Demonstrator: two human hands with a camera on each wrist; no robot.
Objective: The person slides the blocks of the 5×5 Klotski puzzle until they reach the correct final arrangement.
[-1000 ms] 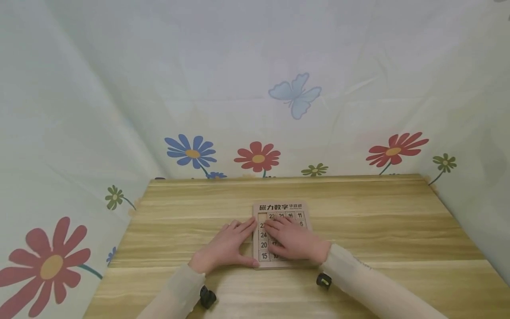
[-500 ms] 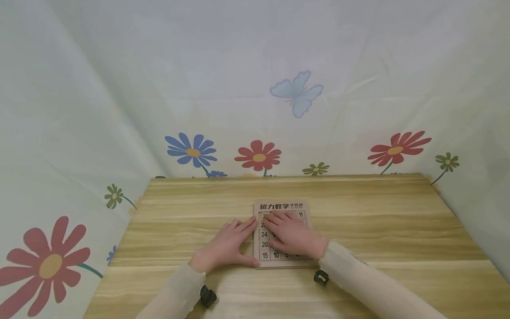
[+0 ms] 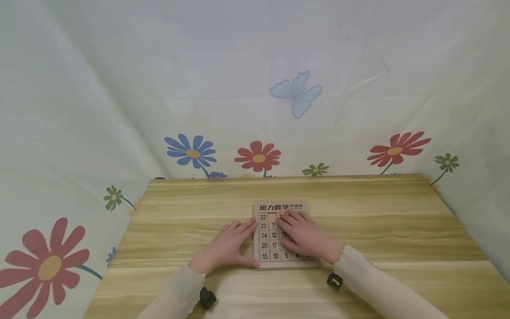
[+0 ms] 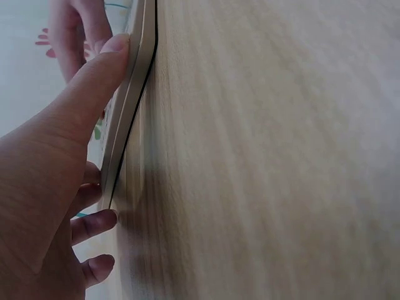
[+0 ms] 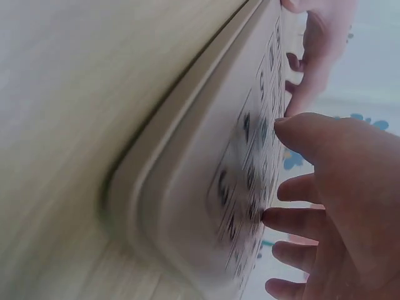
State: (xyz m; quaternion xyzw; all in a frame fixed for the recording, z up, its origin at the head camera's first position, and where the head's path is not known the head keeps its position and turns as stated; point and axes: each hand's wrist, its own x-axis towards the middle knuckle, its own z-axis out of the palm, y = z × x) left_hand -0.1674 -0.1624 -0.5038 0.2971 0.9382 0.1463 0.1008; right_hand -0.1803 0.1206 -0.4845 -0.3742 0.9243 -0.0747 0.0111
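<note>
A wooden number sliding puzzle (image 3: 284,265) lies flat on the table, with dark Chinese characters along its top border. Tile 22 (image 3: 263,217) fills its top left corner, and a bare slot (image 3: 272,217) shows just right of it. My left hand (image 3: 226,248) rests along the left edge, thumb at the front left corner and index fingertip higher up. Over the tiles on the right lies my right hand (image 3: 307,235), fingers extended, covering much of the upper right grid. In the right wrist view, a fingertip (image 5: 267,216) of that hand touches the tile surface.
The wood-grain table (image 3: 191,195) reaches back to a pale cloth (image 3: 223,79) printed with flowers and a butterfly. Small black devices are strapped at the left wrist (image 3: 207,297) and the right wrist (image 3: 335,281).
Tile 22 has slid left into the corner, so the bare slot now lies one place right. My right hand reached up and left, then drew back right. My left hand stays put.
</note>
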